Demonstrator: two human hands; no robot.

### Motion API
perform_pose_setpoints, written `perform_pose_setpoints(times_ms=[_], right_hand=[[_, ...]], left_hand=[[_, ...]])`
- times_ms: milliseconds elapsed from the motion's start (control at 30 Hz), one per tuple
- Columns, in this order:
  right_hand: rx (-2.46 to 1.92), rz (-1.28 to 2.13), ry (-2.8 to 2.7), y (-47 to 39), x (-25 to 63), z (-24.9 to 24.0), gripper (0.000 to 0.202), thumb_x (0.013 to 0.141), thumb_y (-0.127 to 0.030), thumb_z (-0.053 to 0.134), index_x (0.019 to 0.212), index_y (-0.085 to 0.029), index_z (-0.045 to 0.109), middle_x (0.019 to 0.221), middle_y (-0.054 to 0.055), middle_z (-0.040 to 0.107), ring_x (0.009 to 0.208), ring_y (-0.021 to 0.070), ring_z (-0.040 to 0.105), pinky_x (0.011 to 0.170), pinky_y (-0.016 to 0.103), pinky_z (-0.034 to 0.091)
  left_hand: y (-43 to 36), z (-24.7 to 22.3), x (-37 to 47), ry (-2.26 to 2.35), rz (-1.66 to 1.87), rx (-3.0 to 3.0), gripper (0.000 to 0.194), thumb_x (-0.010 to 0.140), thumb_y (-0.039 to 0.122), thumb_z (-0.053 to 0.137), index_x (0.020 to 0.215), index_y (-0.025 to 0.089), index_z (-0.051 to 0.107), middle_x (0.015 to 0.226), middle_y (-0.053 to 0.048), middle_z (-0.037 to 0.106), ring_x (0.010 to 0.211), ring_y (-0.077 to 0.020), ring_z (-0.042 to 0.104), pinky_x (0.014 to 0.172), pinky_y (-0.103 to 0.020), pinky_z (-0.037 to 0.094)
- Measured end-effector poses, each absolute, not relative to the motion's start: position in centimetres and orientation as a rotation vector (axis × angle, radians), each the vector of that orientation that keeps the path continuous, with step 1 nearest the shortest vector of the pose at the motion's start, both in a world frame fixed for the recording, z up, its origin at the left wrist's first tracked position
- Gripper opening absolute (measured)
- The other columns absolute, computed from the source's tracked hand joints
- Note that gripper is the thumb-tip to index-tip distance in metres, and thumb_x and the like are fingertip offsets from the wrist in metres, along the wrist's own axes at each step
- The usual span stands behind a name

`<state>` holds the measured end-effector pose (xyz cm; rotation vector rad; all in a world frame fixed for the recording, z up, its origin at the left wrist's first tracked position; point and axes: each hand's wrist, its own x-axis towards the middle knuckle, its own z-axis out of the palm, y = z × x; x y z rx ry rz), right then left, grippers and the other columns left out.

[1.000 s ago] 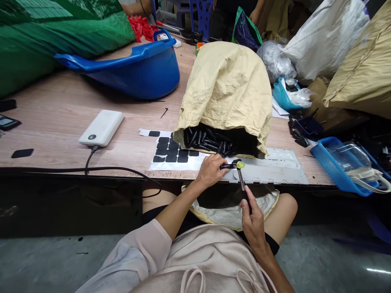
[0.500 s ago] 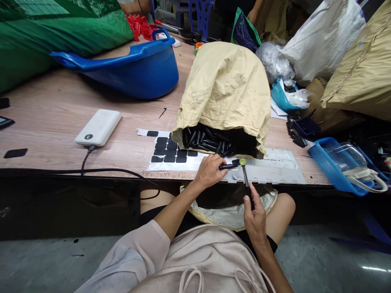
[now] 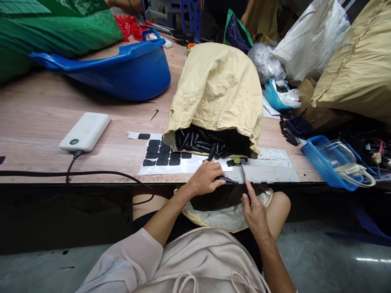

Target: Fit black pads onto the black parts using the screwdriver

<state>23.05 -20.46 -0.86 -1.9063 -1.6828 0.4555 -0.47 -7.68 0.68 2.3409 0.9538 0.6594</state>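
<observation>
My left hand [image 3: 206, 178] is closed on a slim black tube-like piece [image 3: 228, 180] at the table's front edge. Another black piece [image 3: 211, 151] stands against its knuckles by the bag's mouth; whether the fingers hold it too I cannot tell. Gripped by its dark handle, a small hammer [image 3: 243, 173] with a yellow-green face is in my right hand [image 3: 256, 213]. The hammer's head rests over or just above a grey strip on the table, beside a black pad [image 3: 231, 162]. Heaped black pieces [image 3: 198, 140] fill the mouth of a tan bag [image 3: 218, 85].
A white sheet with black stickers [image 3: 159, 154] lies left of the bag. Farther left are a white power bank [image 3: 85, 131] with its cable and a blue basin [image 3: 116, 75]. At right stands a blue basket [image 3: 325, 171]. An open sack [image 3: 220, 215] sits on my lap.
My left hand has drawn the black piece down towards the table edge, away from the hammer head. The hammer head has turned sideways, and the whole view has shifted slightly.
</observation>
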Motion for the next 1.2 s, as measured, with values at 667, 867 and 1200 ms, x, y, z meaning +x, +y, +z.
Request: perform_pose_setpoints(times_ms=[667,867,1200], right_hand=[[-1.853,0.427,-1.66,-20.4,22.7,-1.3,0.055,0.105,-0.032,0.043,0.16,-0.025,0.048,0.152,0.008,0.062,0.136,0.0245,0.063,0.109,0.039,0.056],[-1.855,0.438,-1.669,-20.4,22.8,-1.4,0.055,0.106,-0.032,0.042,0.159,-0.024,0.048,0.155,0.008,0.058,0.14,0.0237,0.06,0.11,0.038,0.055],[-1.835,0.455,-1.664,-20.4,22.7,-1.7,0.054,0.107,-0.032,0.041,0.16,-0.022,0.047,0.157,0.008,0.056,0.143,0.0228,0.057,0.113,0.038,0.054]], left_hand=[[-8.3,-0.2,-0.5,1.27,1.154,1.838,0.008,0.088,0.029,0.068,0.089,0.022,0.065,0.086,-0.003,0.065,0.081,-0.0179,0.061,0.077,-0.032,0.052],[-5.5,-0.4,0.1,1.713,1.116,1.731,0.028,0.081,0.03,0.079,0.104,0.024,0.065,0.079,0.001,0.061,0.078,-0.0188,0.062,0.071,-0.03,0.049],[-5.0,-0.2,-0.5,1.743,1.027,1.757,0.016,0.086,0.033,0.078,0.088,0.023,0.067,0.088,-0.001,0.065,0.077,-0.018,0.063,0.069,-0.029,0.047]])
